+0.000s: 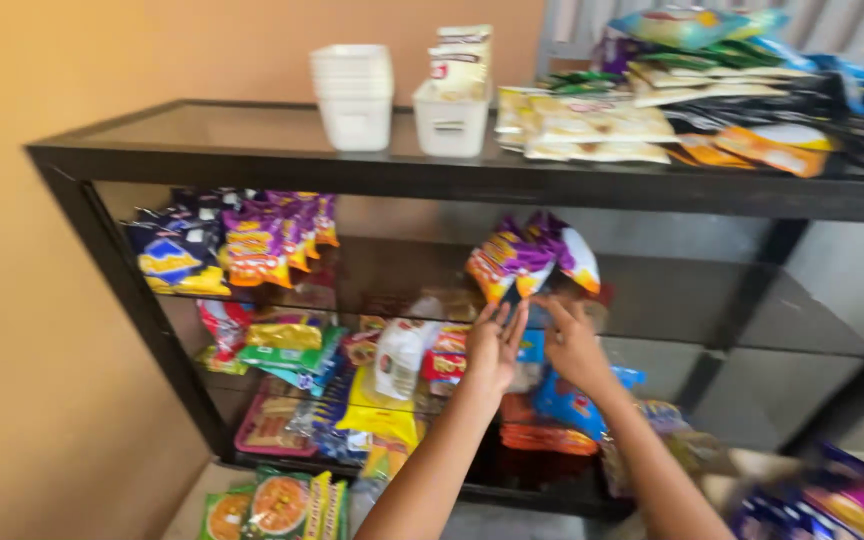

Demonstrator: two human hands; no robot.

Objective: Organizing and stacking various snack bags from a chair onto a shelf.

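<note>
Pinching purple snack packets [532, 258] from below, left hand [493, 350] and right hand [572, 345] closed on them; loose bunch may slip off glass shelf [402, 275]

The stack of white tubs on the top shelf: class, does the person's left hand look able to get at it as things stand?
Probably yes. The white tubs stand in the open on the top shelf, up and left of the left hand. That hand, though, is occupied holding the purple snack packets with the right hand.

Glossy purple-and-yellow foil snack packets [532, 258] crinkle in bare hands; the shelving unit [252, 160] is matt black metal with smooth glass shelves; 2 white bins [354, 95] look plain plastic
</note>
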